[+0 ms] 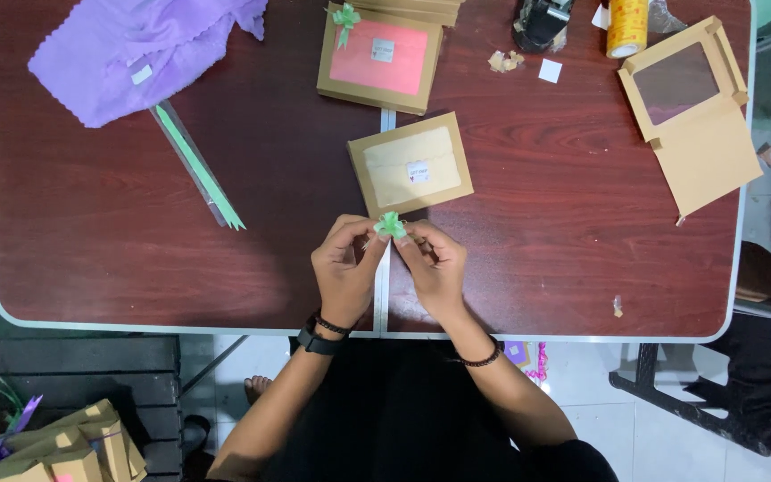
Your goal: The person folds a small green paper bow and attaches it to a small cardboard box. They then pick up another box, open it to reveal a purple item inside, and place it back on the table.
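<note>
I pinch a small green ribbon bow (391, 225) with looped petals between the fingers of my left hand (344, 268) and right hand (435, 265), just below the flat brown cardboard gift box (410, 164) with a cream window.

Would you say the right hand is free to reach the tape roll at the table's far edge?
Probably not yet: the right hand and left hand both pinch the green bow. The tabletop toward the tape roll looks open.

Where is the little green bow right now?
In the head view, the little green bow is pinched between the fingertips of the left hand and right hand, just below the cream-windowed kraft box near the table's middle.
</note>
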